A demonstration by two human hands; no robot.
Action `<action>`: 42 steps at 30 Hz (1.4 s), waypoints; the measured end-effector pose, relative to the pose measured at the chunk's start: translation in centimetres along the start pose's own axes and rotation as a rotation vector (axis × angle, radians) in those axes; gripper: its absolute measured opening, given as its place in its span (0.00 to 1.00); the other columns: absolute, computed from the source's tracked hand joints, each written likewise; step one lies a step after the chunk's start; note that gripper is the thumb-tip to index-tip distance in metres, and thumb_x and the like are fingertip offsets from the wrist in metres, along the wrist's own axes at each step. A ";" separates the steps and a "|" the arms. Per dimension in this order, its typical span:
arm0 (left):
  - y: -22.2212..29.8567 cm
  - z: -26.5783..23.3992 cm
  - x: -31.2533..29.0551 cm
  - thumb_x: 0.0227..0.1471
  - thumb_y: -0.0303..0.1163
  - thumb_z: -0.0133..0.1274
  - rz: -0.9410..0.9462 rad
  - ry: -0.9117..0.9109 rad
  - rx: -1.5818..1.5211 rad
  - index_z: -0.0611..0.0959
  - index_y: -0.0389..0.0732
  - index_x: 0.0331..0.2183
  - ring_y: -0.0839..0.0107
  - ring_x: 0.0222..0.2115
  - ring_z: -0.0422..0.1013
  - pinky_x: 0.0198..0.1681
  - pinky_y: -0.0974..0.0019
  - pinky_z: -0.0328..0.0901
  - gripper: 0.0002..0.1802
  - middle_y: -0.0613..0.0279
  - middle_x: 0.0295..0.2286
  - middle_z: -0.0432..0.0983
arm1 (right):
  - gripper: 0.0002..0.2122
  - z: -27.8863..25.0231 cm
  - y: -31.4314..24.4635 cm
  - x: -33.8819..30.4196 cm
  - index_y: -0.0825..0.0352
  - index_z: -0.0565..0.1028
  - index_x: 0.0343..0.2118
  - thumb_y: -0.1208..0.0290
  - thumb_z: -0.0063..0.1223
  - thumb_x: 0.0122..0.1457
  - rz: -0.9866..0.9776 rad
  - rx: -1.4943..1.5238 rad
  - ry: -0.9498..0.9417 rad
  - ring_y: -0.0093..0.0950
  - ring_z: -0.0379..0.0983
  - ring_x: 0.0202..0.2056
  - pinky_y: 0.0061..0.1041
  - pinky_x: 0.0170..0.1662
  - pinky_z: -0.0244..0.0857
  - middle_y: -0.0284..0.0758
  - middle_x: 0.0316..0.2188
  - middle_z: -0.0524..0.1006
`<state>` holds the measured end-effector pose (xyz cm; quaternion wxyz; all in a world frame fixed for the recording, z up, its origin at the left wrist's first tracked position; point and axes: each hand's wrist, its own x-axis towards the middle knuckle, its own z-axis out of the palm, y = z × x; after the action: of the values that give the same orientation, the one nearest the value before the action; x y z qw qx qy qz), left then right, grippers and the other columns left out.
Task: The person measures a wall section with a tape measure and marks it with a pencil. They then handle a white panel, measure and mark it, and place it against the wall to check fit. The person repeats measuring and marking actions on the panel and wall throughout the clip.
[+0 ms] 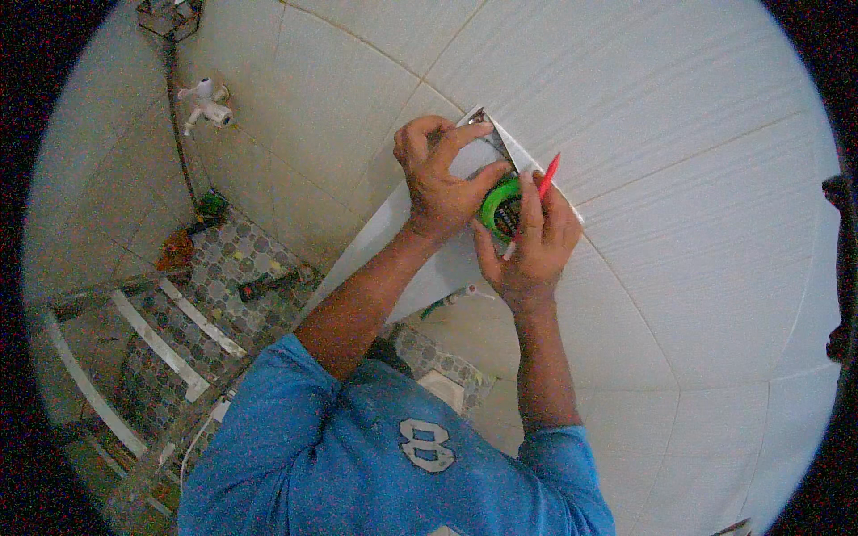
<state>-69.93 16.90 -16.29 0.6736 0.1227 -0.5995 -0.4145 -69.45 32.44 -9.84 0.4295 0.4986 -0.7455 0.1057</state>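
A white flat panel (380, 234), perhaps a tile, slants in front of me against the pale wall. Curled at its upper end, my left hand (438, 183) pinches the metal tape blade (503, 150) near the panel's narrow corner, index finger and thumb along it. A round green tape measure (497, 204) with a dark face is gripped in my right hand (543, 246), close beside the left thumb. Between the right fingers, a red pencil or marker (551, 172) sticks up at a tilt. The panel's lower end is hidden behind my left forearm.
A white tap (207, 103) juts from the left wall, below a wire shelf (170, 20). A ladder-like frame (156, 344) stands at lower left over the patterned floor (250, 246). A dark tool (268, 284) lies there; a thin hose end (447, 302) hangs near the wall.
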 end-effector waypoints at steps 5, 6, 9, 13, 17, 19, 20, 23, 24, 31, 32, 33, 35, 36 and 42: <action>0.5 -1.1 1.2 0.30 0.36 0.81 -0.006 -0.069 0.012 0.86 0.54 0.47 0.56 0.50 0.65 0.57 0.47 0.57 0.36 0.59 0.45 0.70 | 0.37 0.2 0.3 1.0 0.67 0.73 0.63 0.61 0.73 0.48 -0.050 -0.012 -0.117 0.47 0.72 0.53 0.44 0.57 0.64 0.50 0.56 0.75; 0.5 -1.6 1.4 0.30 0.35 0.81 -0.001 -0.086 0.023 0.86 0.53 0.47 0.56 0.51 0.65 0.57 0.47 0.58 0.36 0.59 0.45 0.70 | 0.37 -0.1 0.3 1.2 0.67 0.73 0.63 0.61 0.73 0.48 -0.056 0.022 -0.129 0.48 0.73 0.52 0.44 0.56 0.65 0.50 0.54 0.75; 0.4 -4.1 1.5 0.30 0.33 0.80 0.047 -0.150 0.020 0.85 0.51 0.48 0.54 0.51 0.67 0.56 0.47 0.61 0.37 0.58 0.46 0.71 | 0.36 -1.3 -0.7 1.4 0.68 0.74 0.62 0.62 0.70 0.47 -0.081 0.207 -0.151 0.49 0.74 0.48 0.45 0.52 0.69 0.52 0.51 0.75; 0.1 -10.5 0.0 0.35 0.26 0.77 -0.113 -0.281 -0.220 0.82 0.46 0.45 0.56 0.47 0.72 0.52 0.52 0.69 0.32 0.56 0.44 0.75 | 0.37 -3.1 -4.5 0.2 0.70 0.73 0.61 0.61 0.69 0.46 -0.043 0.455 -0.233 0.52 0.75 0.45 0.45 0.50 0.71 0.54 0.50 0.75; 1.7 -18.1 -1.9 0.43 0.21 0.74 -0.855 -0.343 -0.693 0.81 0.41 0.43 0.67 0.43 0.76 0.48 0.62 0.74 0.24 0.60 0.41 0.77 | 0.39 -4.4 -8.6 -2.6 0.69 0.70 0.64 0.63 0.67 0.45 0.112 0.773 -0.421 0.52 0.75 0.48 0.46 0.55 0.68 0.52 0.52 0.75; 2.8 -21.6 -2.6 0.46 0.20 0.72 -0.965 -0.484 -0.568 0.81 0.40 0.42 0.71 0.41 0.77 0.45 0.65 0.74 0.22 0.62 0.40 0.78 | 0.39 -4.8 -10.0 -4.9 0.69 0.69 0.64 0.65 0.65 0.44 0.211 0.932 -0.512 0.49 0.74 0.51 0.45 0.58 0.66 0.50 0.53 0.75; 3.2 -22.9 -2.9 0.47 0.20 0.72 -1.012 -0.564 -0.507 0.81 0.40 0.42 0.73 0.39 0.77 0.44 0.67 0.75 0.21 0.63 0.39 0.79 | 0.40 -4.8 -10.5 -6.3 0.69 0.68 0.64 0.65 0.64 0.44 0.281 1.008 -0.567 0.48 0.73 0.53 0.44 0.59 0.65 0.50 0.54 0.75; 4.7 -25.2 -4.2 0.48 0.21 0.71 -0.860 -0.722 -0.223 0.81 0.39 0.43 0.73 0.38 0.78 0.43 0.65 0.75 0.20 0.63 0.37 0.80 | 0.38 -5.3 -11.0 -11.3 0.70 0.70 0.62 0.66 0.63 0.43 0.765 1.450 -0.788 0.38 0.73 0.56 0.36 0.60 0.65 0.43 0.55 0.75; 5.0 -25.5 -4.6 0.49 0.21 0.71 -0.869 -0.713 -0.262 0.81 0.39 0.43 0.74 0.38 0.78 0.43 0.65 0.75 0.20 0.63 0.37 0.81 | 0.37 -5.3 -11.3 -13.0 0.70 0.70 0.61 0.65 0.63 0.44 0.945 1.610 -0.852 0.36 0.73 0.56 0.35 0.60 0.66 0.42 0.55 0.76; 4.7 -26.3 -8.7 0.51 0.24 0.71 -0.980 -0.907 -0.353 0.80 0.39 0.49 0.72 0.42 0.78 0.48 0.63 0.74 0.24 0.62 0.40 0.82 | 0.27 -5.5 -12.2 -21.0 0.69 0.76 0.58 0.64 0.61 0.56 1.329 1.776 -0.992 0.34 0.77 0.52 0.35 0.56 0.71 0.39 0.52 0.79; 3.4 -26.1 -9.6 0.51 0.25 0.71 -0.988 -0.919 -0.477 0.79 0.39 0.51 0.71 0.42 0.78 0.50 0.62 0.74 0.26 0.62 0.41 0.82 | 0.27 -6.0 -12.1 -21.6 0.71 0.76 0.57 0.64 0.60 0.55 1.349 1.686 -0.978 0.34 0.79 0.47 0.33 0.52 0.73 0.41 0.49 0.81; 1.3 -25.6 -10.5 0.52 0.28 0.71 -1.045 -0.834 -0.442 0.78 0.39 0.54 0.68 0.47 0.77 0.54 0.60 0.72 0.29 0.59 0.44 0.81 | 0.28 -6.6 -12.0 -22.1 0.73 0.76 0.56 0.63 0.59 0.54 1.368 1.598 -0.964 0.34 0.81 0.42 0.31 0.48 0.76 0.43 0.45 0.83; -4.5 -24.4 -12.0 0.52 0.34 0.72 -1.018 -0.695 -0.247 0.75 0.38 0.58 0.59 0.55 0.74 0.60 0.56 0.68 0.35 0.52 0.52 0.78 | 0.26 -7.8 -11.3 -23.0 0.74 0.78 0.54 0.62 0.59 0.54 1.485 1.506 -0.889 0.35 0.82 0.40 0.31 0.46 0.76 0.44 0.44 0.83; -7.8 -23.8 -12.7 0.52 0.38 0.73 -0.957 -0.634 -0.055 0.75 0.37 0.59 0.55 0.59 0.71 0.63 0.54 0.66 0.37 0.49 0.56 0.76 | 0.25 -8.5 -10.8 -23.6 0.75 0.79 0.53 0.62 0.59 0.55 1.522 1.489 -0.861 0.35 0.82 0.39 0.31 0.45 0.77 0.45 0.43 0.84; -21.0 -22.0 -15.0 0.44 0.51 0.76 -0.642 -0.993 0.135 0.80 0.37 0.57 0.56 0.53 0.76 0.57 0.54 0.69 0.44 0.49 0.51 0.79 | 0.24 -10.5 -10.0 -25.9 0.74 0.79 0.53 0.61 0.61 0.57 1.478 1.382 -0.897 0.31 0.82 0.39 0.30 0.44 0.75 0.43 0.42 0.85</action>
<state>-57.58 7.02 -46.26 0.1442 0.1318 -0.8008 -0.5662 -52.04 50.73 -25.42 -0.4194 0.0563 -0.7282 0.5391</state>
